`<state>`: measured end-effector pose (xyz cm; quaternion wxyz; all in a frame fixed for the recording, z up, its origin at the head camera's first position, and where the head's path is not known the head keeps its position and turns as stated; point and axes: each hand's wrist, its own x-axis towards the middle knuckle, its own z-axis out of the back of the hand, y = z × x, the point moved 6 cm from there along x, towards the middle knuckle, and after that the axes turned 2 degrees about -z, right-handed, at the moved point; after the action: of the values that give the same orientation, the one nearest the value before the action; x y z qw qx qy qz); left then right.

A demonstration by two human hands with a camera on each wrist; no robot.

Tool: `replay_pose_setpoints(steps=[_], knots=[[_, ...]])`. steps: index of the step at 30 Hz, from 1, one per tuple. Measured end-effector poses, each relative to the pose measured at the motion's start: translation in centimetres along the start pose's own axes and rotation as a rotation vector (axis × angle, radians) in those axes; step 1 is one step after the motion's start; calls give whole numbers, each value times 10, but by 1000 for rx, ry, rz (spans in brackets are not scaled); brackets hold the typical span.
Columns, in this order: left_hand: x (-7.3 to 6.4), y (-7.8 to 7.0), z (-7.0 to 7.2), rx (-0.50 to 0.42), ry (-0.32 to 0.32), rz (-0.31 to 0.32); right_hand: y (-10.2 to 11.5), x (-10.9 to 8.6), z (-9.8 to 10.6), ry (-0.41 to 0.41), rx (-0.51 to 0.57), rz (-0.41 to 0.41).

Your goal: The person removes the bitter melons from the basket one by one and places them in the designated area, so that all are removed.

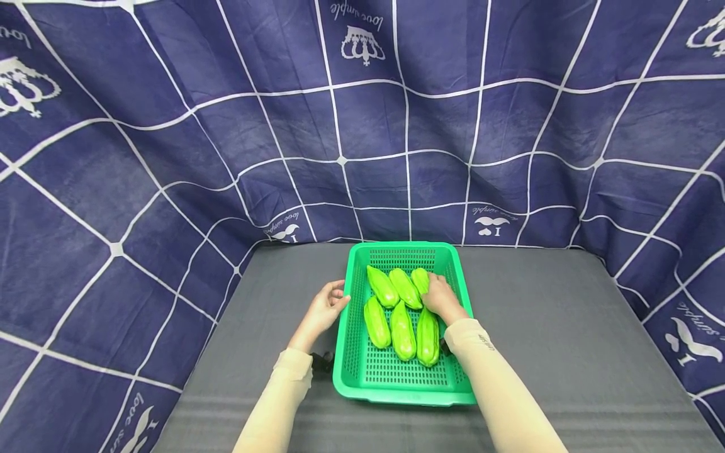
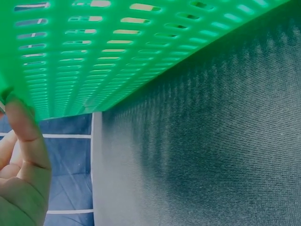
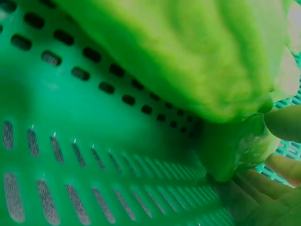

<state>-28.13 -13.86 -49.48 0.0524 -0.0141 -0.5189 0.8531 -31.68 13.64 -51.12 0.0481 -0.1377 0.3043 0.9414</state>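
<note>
A green plastic basket (image 1: 404, 396) holds several long, ridged, light green vegetables in two rows. My right hand (image 1: 440, 297) reaches into it and grips the vegetable at the far right (image 1: 420, 279), whose near end the hand covers. In the right wrist view, thumb and fingers (image 3: 282, 169) lie round that vegetable (image 3: 258, 148), while the front right vegetable (image 3: 188, 56) looms close above. Outside the basket's left wall, my left hand (image 1: 327, 305) has its fingers loosely bent, with the thumb tip right at the rim. The left wrist view shows a digit (image 2: 28, 136) against the basket (image 2: 113, 52).
Under the basket lies a dark grey cloth-covered table (image 1: 544, 327). Blue cloth (image 1: 442, 126) with white lines and prints hangs behind it and along both sides. The basket's slotted walls rise around the vegetables.
</note>
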Motion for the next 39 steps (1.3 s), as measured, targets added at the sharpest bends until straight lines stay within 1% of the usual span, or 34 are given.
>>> replay_pose_setpoints(steps=[4, 9, 15, 18, 23, 27, 30, 34, 39], knots=[[-3, 4, -4, -24, 2, 11, 2, -9, -1, 5, -53, -6], [-5, 6, -8, -59, 10, 21, -2, -11, -4, -1, -43, -18], [-7, 10, -12, -80, 25, 38, -4, -13, -2, -53, -10, -10], [-7, 10, -12, -78, 24, 31, -2, -15, 4, -100, 1, 4], [-5, 8, -9, -90, 21, 35, 5, -19, 20, -165, 28, 33], [-2, 6, -7, -94, 23, 33, 14, -25, 40, -197, 70, 53], [0, 5, -6, -100, 25, 32, 15, -30, 58, -220, 113, 56], [1, 5, -4, -107, 28, 31, 8, -35, 79, -243, 180, 32], [1, 5, -4, -105, 23, 35, -6, -39, 100, -275, 254, 5]])
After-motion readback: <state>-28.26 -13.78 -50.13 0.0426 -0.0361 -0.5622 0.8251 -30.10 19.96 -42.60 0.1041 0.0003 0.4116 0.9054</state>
